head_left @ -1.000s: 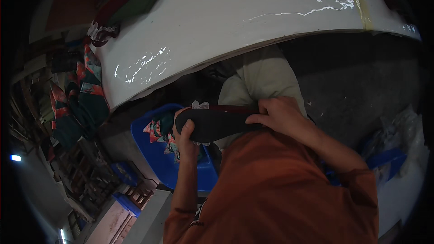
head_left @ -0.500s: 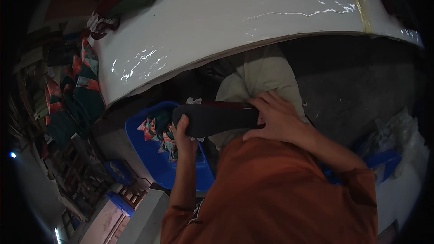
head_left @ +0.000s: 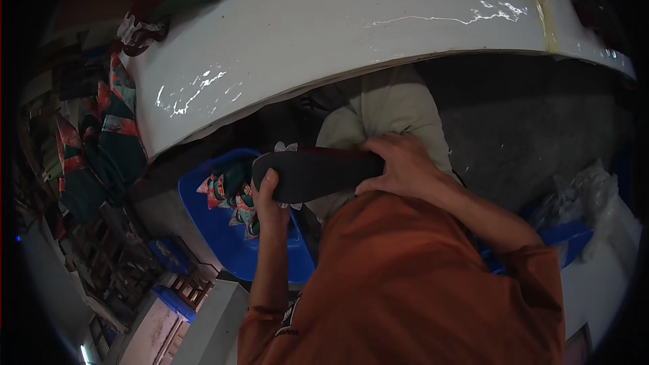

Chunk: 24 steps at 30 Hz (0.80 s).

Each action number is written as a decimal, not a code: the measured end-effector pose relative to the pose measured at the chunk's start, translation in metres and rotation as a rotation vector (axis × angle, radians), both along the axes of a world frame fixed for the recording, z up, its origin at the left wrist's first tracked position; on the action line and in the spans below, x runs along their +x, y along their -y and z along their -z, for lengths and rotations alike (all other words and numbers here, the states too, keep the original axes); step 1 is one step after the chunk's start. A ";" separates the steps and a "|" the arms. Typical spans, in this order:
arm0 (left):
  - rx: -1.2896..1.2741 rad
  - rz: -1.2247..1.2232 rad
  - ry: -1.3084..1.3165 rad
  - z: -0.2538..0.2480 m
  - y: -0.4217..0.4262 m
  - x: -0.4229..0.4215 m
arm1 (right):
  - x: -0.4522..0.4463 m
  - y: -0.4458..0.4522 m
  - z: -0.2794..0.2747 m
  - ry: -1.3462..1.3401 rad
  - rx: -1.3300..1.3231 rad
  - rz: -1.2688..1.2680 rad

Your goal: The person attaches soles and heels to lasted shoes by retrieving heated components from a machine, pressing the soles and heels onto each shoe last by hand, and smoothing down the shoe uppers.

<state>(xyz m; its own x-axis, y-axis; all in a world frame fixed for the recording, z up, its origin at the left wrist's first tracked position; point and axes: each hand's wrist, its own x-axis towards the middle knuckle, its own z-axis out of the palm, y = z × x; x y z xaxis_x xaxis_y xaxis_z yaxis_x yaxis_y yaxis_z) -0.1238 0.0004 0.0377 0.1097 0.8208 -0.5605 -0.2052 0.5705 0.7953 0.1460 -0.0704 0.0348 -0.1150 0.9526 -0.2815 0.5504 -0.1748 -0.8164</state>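
The person's left hand [head_left: 268,199] grips one end of a dark-soled slipper [head_left: 314,174], thumb flat on the sole, while the right hand [head_left: 403,165] clasps the other end. The slipper (a white frill [head_left: 286,147] peeks out beside it) is before the pale trousers [head_left: 399,105], near a blue basin [head_left: 233,257] holding patterned cloth pieces [head_left: 215,190].

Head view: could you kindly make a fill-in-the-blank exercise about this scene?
On the left hand, the ____ rests on the dark sole.
The right hand touches it too, making ____ hands on the sole.
The tub holding patterned pieces is coloured ____.
The strip across the white table is coloured ____.

Missing words: thumb; two; blue; yellow.
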 end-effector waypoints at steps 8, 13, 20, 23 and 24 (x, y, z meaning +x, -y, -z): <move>-0.038 0.026 0.022 0.013 0.005 -0.020 | 0.008 -0.005 -0.002 -0.106 -0.007 -0.040; 0.038 0.220 -0.120 -0.010 0.002 -0.024 | 0.006 0.002 0.004 -0.156 -0.003 -0.009; 0.108 0.639 -0.256 -0.033 -0.013 -0.039 | 0.018 -0.006 -0.018 -0.309 -0.420 -0.021; 0.194 0.999 -0.443 -0.050 -0.035 -0.049 | 0.013 -0.010 -0.028 -0.363 -0.487 0.022; 0.300 1.052 -0.385 -0.055 -0.040 -0.042 | 0.010 -0.008 -0.027 -0.385 -0.451 0.023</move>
<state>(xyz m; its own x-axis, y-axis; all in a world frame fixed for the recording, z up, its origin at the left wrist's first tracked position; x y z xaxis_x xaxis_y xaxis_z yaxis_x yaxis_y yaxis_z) -0.1656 0.0402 0.0925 0.6816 0.5307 -0.5039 0.5438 0.0935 0.8340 0.1562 -0.0629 0.0620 -0.2696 0.7522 -0.6013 0.2216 -0.5592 -0.7989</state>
